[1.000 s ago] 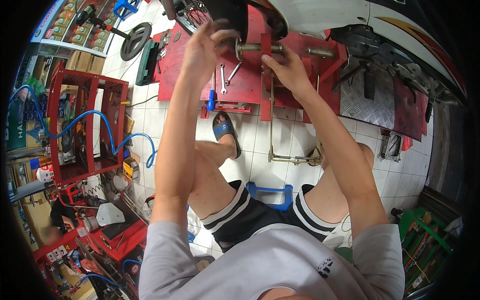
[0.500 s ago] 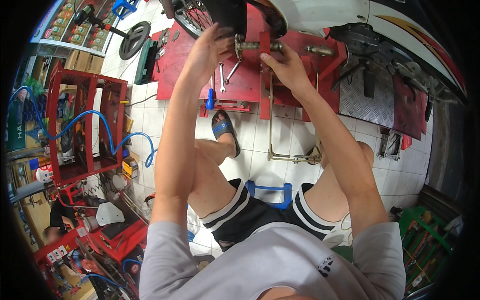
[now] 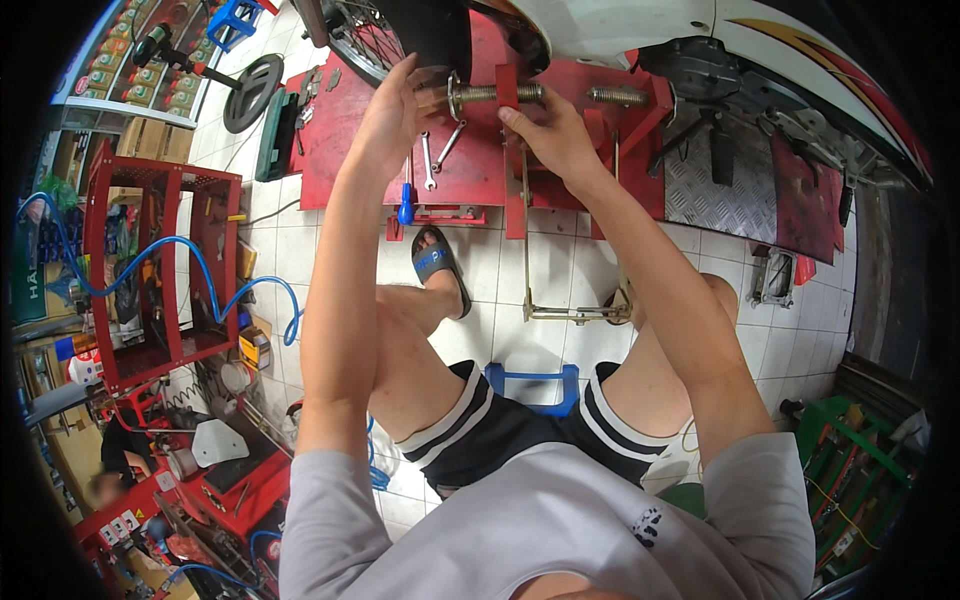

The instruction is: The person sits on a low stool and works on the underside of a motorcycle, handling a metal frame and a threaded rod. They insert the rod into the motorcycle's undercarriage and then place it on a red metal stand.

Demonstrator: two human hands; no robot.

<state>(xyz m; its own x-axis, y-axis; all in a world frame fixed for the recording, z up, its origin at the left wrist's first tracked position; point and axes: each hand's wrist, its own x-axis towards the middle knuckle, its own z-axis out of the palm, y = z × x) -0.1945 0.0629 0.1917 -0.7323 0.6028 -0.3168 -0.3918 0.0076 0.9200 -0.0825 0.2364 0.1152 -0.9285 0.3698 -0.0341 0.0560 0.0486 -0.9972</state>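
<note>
A thick threaded metal screw (image 3: 480, 93) lies crosswise through a red upright plate (image 3: 507, 95) on the red work platform (image 3: 345, 160). My left hand (image 3: 388, 122) is beside the screw's round end piece, its fingers stretched out and slightly blurred, holding nothing I can see. My right hand (image 3: 556, 140) grips the screw's other end near the plate. Its thumb lies against the plate, and its other fingers are mostly hidden behind. To the right is a second spring-like threaded part (image 3: 617, 96). Two wrenches (image 3: 430, 165) and a blue-handled screwdriver (image 3: 406, 205) lie near my left hand.
A motorcycle's wheel (image 3: 365, 45) and white body panel (image 3: 620, 28) rise beyond my hands. A brass-coloured rod frame (image 3: 575, 315) extends down between my legs, beyond a blue stool (image 3: 540, 385). A red shelf rack (image 3: 170, 270) and blue hose (image 3: 200, 255) are on the left.
The whole view has shifted slightly, so the scene sits further left. My left fingers have changed pose a little beside the screw's end. My right hand keeps its hold.
</note>
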